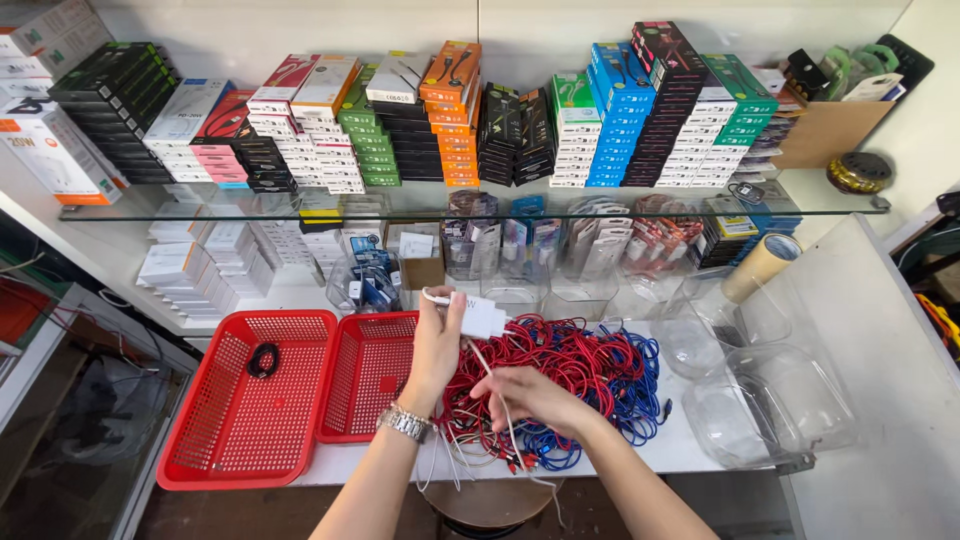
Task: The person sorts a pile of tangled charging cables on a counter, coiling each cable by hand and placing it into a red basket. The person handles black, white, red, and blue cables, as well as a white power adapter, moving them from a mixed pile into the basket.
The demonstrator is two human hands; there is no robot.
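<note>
- Left hand [437, 345], a metal watch [405, 423] on its wrist, is gripping a white charger plug [483, 316] and lifting it above the white counter [860, 300].
- Two red mesh baskets are sitting at the left; the far-left basket [225, 440] is holding one coiled black cable [263, 359].
- Right hand [530, 393] is pinching the plug's thin white cable [512, 430] between its fingertips, over a tangled heap of red and blue cables [590, 365].
- Clear plastic tubs [770, 400] and a roll of tan tape [760, 266] are standing at the right.
- Stacked boxes [460, 120] are lining the glass shelf behind.
</note>
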